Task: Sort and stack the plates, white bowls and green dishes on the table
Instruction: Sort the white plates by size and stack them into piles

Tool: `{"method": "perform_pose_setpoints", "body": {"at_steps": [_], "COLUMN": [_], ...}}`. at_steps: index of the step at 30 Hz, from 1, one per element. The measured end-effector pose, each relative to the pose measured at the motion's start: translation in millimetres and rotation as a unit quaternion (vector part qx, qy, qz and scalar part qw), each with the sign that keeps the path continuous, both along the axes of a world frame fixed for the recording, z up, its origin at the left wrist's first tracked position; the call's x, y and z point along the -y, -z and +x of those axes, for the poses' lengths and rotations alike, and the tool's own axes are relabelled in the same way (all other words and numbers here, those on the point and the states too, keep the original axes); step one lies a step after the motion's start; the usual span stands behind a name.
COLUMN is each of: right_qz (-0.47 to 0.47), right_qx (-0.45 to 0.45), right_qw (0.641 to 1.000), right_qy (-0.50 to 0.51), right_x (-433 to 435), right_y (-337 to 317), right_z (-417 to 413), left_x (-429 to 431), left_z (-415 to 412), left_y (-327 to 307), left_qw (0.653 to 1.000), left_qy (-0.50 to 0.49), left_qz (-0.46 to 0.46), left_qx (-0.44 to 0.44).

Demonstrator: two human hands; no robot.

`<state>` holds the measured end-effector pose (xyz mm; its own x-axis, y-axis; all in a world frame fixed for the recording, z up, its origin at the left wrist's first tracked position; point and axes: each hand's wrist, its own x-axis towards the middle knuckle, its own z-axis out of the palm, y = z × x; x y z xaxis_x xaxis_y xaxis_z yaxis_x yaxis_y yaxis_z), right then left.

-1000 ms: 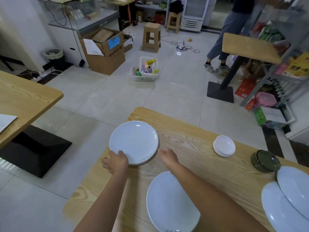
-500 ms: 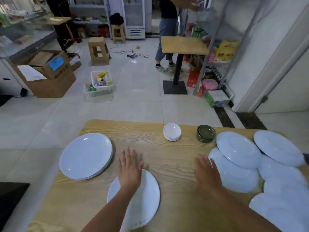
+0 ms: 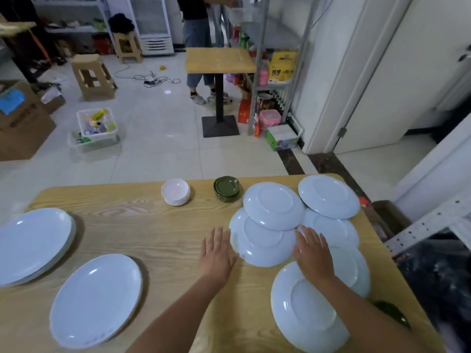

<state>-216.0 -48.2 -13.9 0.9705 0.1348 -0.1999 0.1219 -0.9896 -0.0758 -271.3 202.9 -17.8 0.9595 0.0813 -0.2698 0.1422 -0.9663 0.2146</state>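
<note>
Several white plates lie upside down and overlapping at the right of the wooden table (image 3: 142,225). My left hand (image 3: 216,253) lies flat with straight fingers at the left rim of one overturned plate (image 3: 262,244). My right hand (image 3: 312,253) rests flat at that plate's right side, over other plates. A stack of upright plates (image 3: 33,243) sits at the far left, and a single upright plate (image 3: 96,299) lies in front of it. A stack of white bowls (image 3: 175,191) and a stack of green dishes (image 3: 226,187) stand at the far edge.
A lone green dish (image 3: 392,313) lies near the table's right edge beside my right forearm. A person (image 3: 197,34) stands behind a small table (image 3: 219,59) across the floor. Stools, boxes and a bin of bottles (image 3: 95,126) stand on the tiles.
My view swung right from the left plate stack. Both hands left that stack and moved right across the table to the two sides of an overturned plate.
</note>
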Motion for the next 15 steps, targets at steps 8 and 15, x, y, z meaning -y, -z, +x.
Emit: {"method": "perform_pose_setpoints", "body": {"at_steps": [8, 15], "right_qz": [0.128, 0.175], "right_qx": [-0.007, -0.082], "right_qw": [0.983, 0.95], "right_qy": [0.131, 0.244], "right_x": [67, 71], "right_y": [14, 21], "right_z": [-40, -60], "left_x": [100, 117], "left_z": [-23, -18], "left_y": [10, 26], "left_qw": [0.985, 0.953], "left_qy": [0.001, -0.047], "left_qz": [-0.121, -0.222], "left_qx": [-0.123, -0.203]}}
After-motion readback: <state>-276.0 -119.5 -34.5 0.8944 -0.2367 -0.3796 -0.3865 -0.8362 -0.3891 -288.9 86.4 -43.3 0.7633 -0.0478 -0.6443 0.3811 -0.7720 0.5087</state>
